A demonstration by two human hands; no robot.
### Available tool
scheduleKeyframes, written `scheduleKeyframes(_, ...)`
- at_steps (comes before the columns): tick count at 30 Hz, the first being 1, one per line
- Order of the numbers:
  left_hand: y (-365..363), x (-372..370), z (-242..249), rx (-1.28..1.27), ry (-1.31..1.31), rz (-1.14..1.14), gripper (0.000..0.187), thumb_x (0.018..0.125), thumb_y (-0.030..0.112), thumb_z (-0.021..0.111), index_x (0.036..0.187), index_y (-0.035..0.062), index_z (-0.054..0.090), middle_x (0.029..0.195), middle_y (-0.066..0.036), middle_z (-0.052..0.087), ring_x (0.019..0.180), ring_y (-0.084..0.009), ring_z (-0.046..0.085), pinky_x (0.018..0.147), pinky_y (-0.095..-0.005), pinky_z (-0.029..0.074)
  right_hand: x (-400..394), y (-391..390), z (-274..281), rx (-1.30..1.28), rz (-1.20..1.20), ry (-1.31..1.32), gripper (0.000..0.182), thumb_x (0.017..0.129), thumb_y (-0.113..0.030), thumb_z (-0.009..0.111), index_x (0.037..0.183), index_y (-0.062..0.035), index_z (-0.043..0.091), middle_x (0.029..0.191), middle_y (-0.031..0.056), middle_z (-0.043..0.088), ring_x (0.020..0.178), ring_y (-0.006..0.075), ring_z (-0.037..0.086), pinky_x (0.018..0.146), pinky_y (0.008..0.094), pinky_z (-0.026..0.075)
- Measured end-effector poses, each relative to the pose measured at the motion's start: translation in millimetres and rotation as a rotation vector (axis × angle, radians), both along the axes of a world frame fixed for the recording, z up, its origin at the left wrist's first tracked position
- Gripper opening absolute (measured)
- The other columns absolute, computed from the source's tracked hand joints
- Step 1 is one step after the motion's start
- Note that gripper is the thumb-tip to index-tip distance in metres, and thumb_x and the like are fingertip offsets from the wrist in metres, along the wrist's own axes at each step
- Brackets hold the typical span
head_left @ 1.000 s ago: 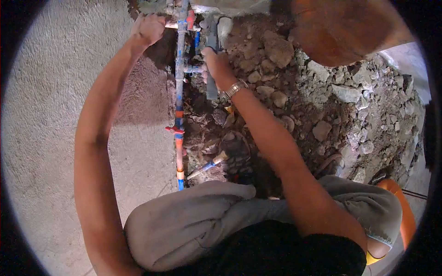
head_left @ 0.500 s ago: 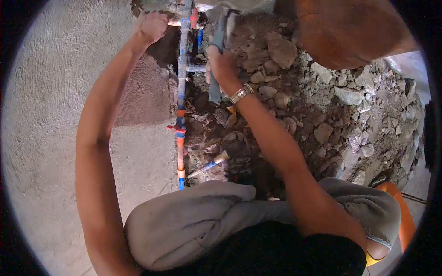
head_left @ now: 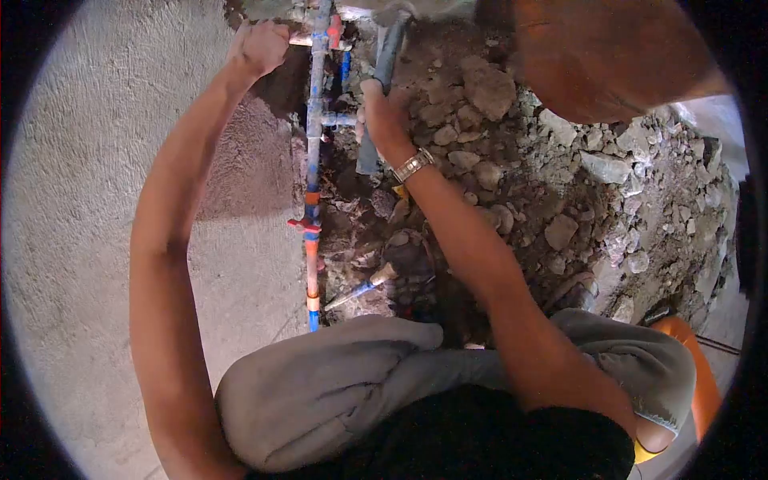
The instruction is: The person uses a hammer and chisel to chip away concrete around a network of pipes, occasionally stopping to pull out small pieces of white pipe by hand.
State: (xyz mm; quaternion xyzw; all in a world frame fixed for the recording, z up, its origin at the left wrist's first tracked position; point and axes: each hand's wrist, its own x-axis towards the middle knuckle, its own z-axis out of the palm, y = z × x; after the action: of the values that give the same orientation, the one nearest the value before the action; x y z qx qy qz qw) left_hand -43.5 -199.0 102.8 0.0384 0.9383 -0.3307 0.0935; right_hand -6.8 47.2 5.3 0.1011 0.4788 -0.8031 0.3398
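My left hand (head_left: 262, 48) is closed in a fist at the pit's top left edge, around the left end of a pale pipe piece (head_left: 302, 40). That piece meets a long upright run of pipe (head_left: 314, 156) with blue and orange joints. My right hand (head_left: 386, 120), a metal watch at its wrist, is wrapped round the grey handle of a hammer (head_left: 390, 60). The hammer's head, slightly blurred, is at the top, over the dirt right of the pipes. A red valve handle (head_left: 335, 32) sits between the two hands, and a side pipe (head_left: 340, 119) ends near my right hand.
Rough concrete (head_left: 104, 144) spreads along the left. Broken stones and soil (head_left: 560, 176) fill the right side. A second red valve (head_left: 305, 226) and a slanted blue pipe stub (head_left: 364, 288) lie lower down. Another person's limb (head_left: 616, 56) juts in at top right.
The hammer has tilted slightly in my right hand: its head is higher and its handle end has shifted left. My left hand has barely moved.
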Motion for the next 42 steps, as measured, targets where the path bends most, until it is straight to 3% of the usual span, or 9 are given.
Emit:
scheduleKeyframes(3, -1, 3, 3, 0.026, -0.061, -0.041, 0.017, 0.079, 0.023, 0.066, 0.094, 0.0152, 0.067, 0.097, -0.005, 0.068, 0.103, -0.0252, 0.063, 0.097, -0.0526, 0.045, -3, -6, -4, 0.048, -0.021, 0.069, 0.031, 0.085, -0.033, 0.059, 0.076, -0.0053, 0.049, 0.056, 0.0049, 0.048, 0.042, 0.0201, 0.049, 0.041, 0.0384, 0.043)
scheduleKeyframes(5, -3, 4, -3, -0.007, 0.075, -0.058, 0.017, 0.08, 0.023, 0.065, 0.095, 0.0161, 0.065, 0.096, -0.004, 0.067, 0.106, -0.0236, 0.062, 0.098, -0.0525, 0.044, -11, -9, -2, 0.079, 0.221, -0.087, 0.031, 0.085, -0.032, 0.059, 0.073, -0.0057, 0.049, 0.056, 0.0054, 0.049, 0.042, 0.0196, 0.049, 0.04, 0.038, 0.043)
scheduleKeyframes(12, -1, 4, 2, -0.011, -0.004, -0.081, 0.016, 0.079, 0.024, 0.065, 0.093, 0.0167, 0.064, 0.094, -0.003, 0.066, 0.101, -0.0232, 0.063, 0.099, -0.0524, 0.042, 0, -15, -19, 0.04, -0.045, 0.137, 0.029, 0.085, -0.03, 0.058, 0.075, -0.0052, 0.048, 0.056, 0.0057, 0.048, 0.043, 0.021, 0.05, 0.042, 0.0403, 0.044)
scheduleKeyframes(18, -15, -1, -10, 0.016, 0.081, -0.128, 0.012, 0.077, 0.023, 0.064, 0.089, 0.0172, 0.063, 0.084, -0.003, 0.065, 0.092, -0.0242, 0.064, 0.093, -0.0475, 0.044, -15, 7, 3, 0.038, 0.214, -0.107, 0.03, 0.086, -0.031, 0.058, 0.075, -0.0044, 0.049, 0.058, 0.0062, 0.048, 0.042, 0.0201, 0.049, 0.039, 0.0398, 0.043)
scheduleKeyframes(20, -10, 1, -6, -0.066, -0.027, -0.052, 0.018, 0.08, 0.029, 0.071, 0.093, 0.0169, 0.069, 0.104, 0.0, 0.064, 0.113, -0.0225, 0.058, 0.101, -0.0516, 0.042, -5, 4, 4, -0.017, 0.018, -0.032, 0.031, 0.086, -0.032, 0.057, 0.076, -0.0041, 0.05, 0.058, 0.0059, 0.048, 0.043, 0.0203, 0.05, 0.04, 0.0397, 0.043)
scheduleKeyframes(24, 0, -1, 5, -0.002, -0.152, 0.072, 0.022, 0.078, 0.031, 0.073, 0.096, 0.0179, 0.069, 0.106, 0.001, 0.063, 0.116, -0.0204, 0.056, 0.103, -0.053, 0.04, -5, -5, -5, 0.024, 0.051, -0.014, 0.03, 0.085, -0.032, 0.057, 0.076, -0.0048, 0.049, 0.058, 0.0049, 0.047, 0.043, 0.0197, 0.049, 0.04, 0.0389, 0.043)
scheduleKeyframes(26, -1, 3, 4, -0.023, 0.038, -0.158, 0.01, 0.08, 0.018, 0.06, 0.088, 0.016, 0.066, 0.092, -0.007, 0.069, 0.098, -0.025, 0.065, 0.094, -0.046, 0.043, -17, 3, -2, 0.032, 0.265, -0.148, 0.029, 0.085, -0.032, 0.058, 0.075, -0.0062, 0.047, 0.058, 0.0037, 0.046, 0.04, 0.0184, 0.046, 0.039, 0.0367, 0.042)
scheduleKeyframes(32, 0, 3, 8, 0.045, 0.014, -0.106, 0.012, 0.082, 0.017, 0.058, 0.089, 0.0151, 0.068, 0.095, -0.008, 0.07, 0.1, -0.0256, 0.065, 0.093, -0.0481, 0.045, -3, 6, 3, -0.041, 0.004, -0.055, 0.026, 0.084, -0.028, 0.058, 0.075, -0.0071, 0.046, 0.057, 0.0035, 0.047, 0.039, 0.0176, 0.045, 0.037, 0.0357, 0.042)
scheduleKeyframes(42, 10, 6, 10, -0.047, 0.085, -0.137, 0.01, 0.082, 0.02, 0.059, 0.084, 0.0146, 0.068, 0.09, -0.005, 0.069, 0.098, -0.023, 0.065, 0.089, -0.0451, 0.048, 1, 0, -3, -0.035, -0.027, 0.052, 0.026, 0.084, -0.027, 0.058, 0.072, -0.007, 0.047, 0.057, 0.0062, 0.05, 0.041, 0.019, 0.048, 0.038, 0.0364, 0.044)
